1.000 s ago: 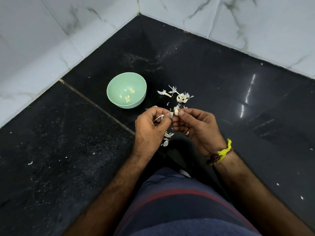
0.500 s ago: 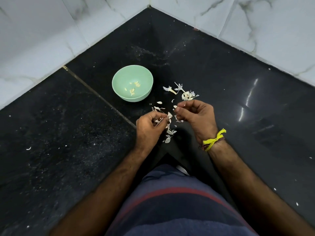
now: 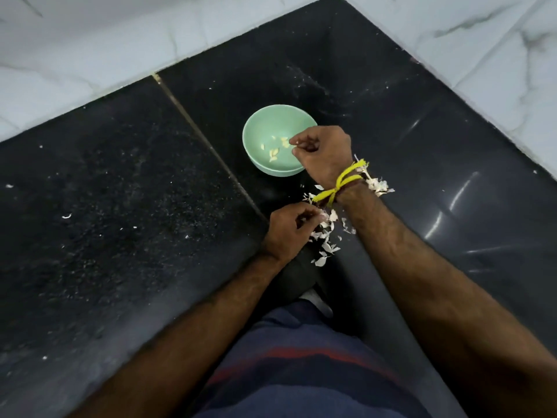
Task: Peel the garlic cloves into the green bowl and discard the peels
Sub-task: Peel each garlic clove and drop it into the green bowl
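Nearest, the left hand (image 3: 294, 226) hovers low with fingers curled, seemingly pinching a scrap of skin among the loose pile of white papery garlic peels (image 3: 327, 239) on the polished black stone floor (image 3: 120, 206). Those peels are not yet discarded. Farther out, the right hand (image 3: 324, 152) pinches something small and pale, likely a peeled clove, over the round pale-green bowl (image 3: 256, 140), where a few peeled garlic cloves (image 3: 275, 150) already lie. White marble walls (image 3: 90, 40) close in behind; open floor spreads left and right.
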Demonstrator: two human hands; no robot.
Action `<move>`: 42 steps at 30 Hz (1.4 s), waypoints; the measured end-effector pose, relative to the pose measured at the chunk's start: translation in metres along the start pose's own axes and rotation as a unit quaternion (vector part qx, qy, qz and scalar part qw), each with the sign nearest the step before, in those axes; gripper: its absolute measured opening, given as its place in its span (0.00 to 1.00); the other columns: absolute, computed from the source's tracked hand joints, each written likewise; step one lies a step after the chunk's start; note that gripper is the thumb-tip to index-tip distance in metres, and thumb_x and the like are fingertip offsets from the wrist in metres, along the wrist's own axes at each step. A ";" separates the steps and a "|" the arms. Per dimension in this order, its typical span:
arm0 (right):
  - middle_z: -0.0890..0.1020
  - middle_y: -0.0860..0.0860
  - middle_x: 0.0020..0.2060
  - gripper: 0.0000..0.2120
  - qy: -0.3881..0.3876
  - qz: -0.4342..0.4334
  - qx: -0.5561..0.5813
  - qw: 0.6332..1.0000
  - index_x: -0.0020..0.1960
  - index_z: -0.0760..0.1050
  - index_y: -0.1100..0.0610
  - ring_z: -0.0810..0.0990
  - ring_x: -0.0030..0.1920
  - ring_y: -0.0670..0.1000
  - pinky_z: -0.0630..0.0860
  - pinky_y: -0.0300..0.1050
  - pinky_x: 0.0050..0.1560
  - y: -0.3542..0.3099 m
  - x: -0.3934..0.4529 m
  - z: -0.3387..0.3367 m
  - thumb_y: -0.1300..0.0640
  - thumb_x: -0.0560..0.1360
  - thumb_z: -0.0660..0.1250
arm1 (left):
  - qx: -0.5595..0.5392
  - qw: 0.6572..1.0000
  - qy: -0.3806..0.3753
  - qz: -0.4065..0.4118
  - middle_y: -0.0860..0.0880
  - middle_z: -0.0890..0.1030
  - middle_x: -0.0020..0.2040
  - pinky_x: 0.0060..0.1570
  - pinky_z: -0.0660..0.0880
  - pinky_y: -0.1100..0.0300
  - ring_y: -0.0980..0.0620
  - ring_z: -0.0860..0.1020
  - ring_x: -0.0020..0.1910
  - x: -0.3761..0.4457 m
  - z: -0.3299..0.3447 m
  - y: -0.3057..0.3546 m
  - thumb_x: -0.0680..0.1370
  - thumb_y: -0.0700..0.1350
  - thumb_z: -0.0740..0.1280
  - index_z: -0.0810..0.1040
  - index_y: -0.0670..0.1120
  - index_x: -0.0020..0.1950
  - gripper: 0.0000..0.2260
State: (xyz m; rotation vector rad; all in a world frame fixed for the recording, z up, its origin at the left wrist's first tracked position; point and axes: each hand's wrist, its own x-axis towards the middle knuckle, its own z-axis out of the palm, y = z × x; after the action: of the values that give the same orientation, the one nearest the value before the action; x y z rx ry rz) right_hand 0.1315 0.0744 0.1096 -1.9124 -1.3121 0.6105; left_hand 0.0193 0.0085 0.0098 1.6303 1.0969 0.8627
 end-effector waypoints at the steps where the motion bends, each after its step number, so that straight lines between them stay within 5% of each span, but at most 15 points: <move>1: 0.85 0.49 0.39 0.09 -0.008 0.000 -0.009 1.000 0.48 0.86 0.57 0.81 0.40 0.43 0.77 0.28 0.48 0.001 0.005 0.004 0.66 0.71 0.72 | -0.002 1.000 -0.004 0.005 0.56 0.84 0.41 0.44 0.74 0.72 0.69 0.79 0.38 0.001 0.000 -0.003 0.73 0.37 0.77 0.86 0.40 0.46 0.03; 8: 0.85 0.46 0.40 0.11 0.079 0.018 0.043 0.996 0.47 0.85 0.56 0.84 0.42 0.42 0.79 0.34 0.49 0.015 -0.004 -0.006 0.68 0.72 0.68 | 0.034 0.996 0.025 0.077 0.41 0.86 0.45 0.54 0.70 0.79 0.54 0.81 0.48 0.003 0.001 -0.009 0.73 0.33 0.74 0.85 0.35 0.48 0.05; 15: 0.86 0.49 0.39 0.10 0.104 0.047 0.092 0.989 0.46 0.85 0.56 0.84 0.40 0.45 0.80 0.38 0.45 0.044 -0.059 -0.017 0.68 0.72 0.68 | -0.003 1.000 0.002 0.018 0.53 0.84 0.44 0.48 0.75 0.74 0.70 0.80 0.42 -0.001 -0.001 -0.002 0.74 0.37 0.75 0.85 0.40 0.55 0.10; 20: 0.85 0.46 0.37 0.09 0.109 0.090 0.106 0.984 0.45 0.85 0.53 0.83 0.38 0.42 0.79 0.36 0.42 0.070 -0.103 -0.028 0.65 0.72 0.71 | -0.126 0.989 -0.005 -0.073 0.45 0.87 0.44 0.47 0.81 0.61 0.56 0.84 0.41 -0.003 -0.002 0.016 0.75 0.34 0.75 0.85 0.39 0.51 0.06; 25: 0.86 0.53 0.38 0.04 0.059 0.144 0.232 0.960 0.48 0.83 0.57 0.84 0.38 0.48 0.82 0.49 0.45 0.078 -0.133 -0.048 0.62 0.74 0.73 | -0.268 0.956 -0.003 -0.117 0.48 0.86 0.39 0.39 0.77 0.66 0.58 0.81 0.36 -0.020 0.008 0.056 0.76 0.32 0.72 0.83 0.36 0.50 0.04; 31: 0.85 0.63 0.42 0.07 0.047 0.109 0.380 0.917 0.52 0.82 0.65 0.83 0.42 0.58 0.80 0.55 0.49 0.062 -0.154 -0.068 0.63 0.76 0.71 | -0.310 0.945 -0.016 -0.099 0.48 0.86 0.37 0.37 0.78 0.67 0.57 0.82 0.34 -0.030 0.009 0.089 0.77 0.32 0.71 0.83 0.39 0.47 0.04; 36: 0.85 0.59 0.39 0.04 0.080 0.073 0.407 0.907 0.47 0.82 0.65 0.82 0.38 0.52 0.80 0.43 0.41 0.051 -0.164 -0.079 0.66 0.73 0.72 | -0.297 0.950 -0.033 -0.092 0.47 0.84 0.36 0.37 0.78 0.66 0.57 0.79 0.33 -0.035 0.007 0.105 0.77 0.34 0.72 0.84 0.41 0.46 0.03; 42: 0.82 0.62 0.39 0.04 0.079 0.074 0.444 0.890 0.48 0.80 0.67 0.79 0.39 0.55 0.79 0.43 0.40 0.049 -0.167 -0.088 0.65 0.75 0.70 | -0.301 0.946 -0.078 -0.090 0.43 0.85 0.40 0.41 0.78 0.65 0.54 0.81 0.37 -0.038 -0.003 0.118 0.78 0.36 0.71 0.84 0.40 0.48 0.02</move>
State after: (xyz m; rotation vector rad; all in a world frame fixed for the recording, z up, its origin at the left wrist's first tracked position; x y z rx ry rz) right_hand 0.1625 -0.1174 0.1231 -1.2513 -0.5946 0.9108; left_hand 0.0340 -0.0428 0.1220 1.0494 0.7549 0.8282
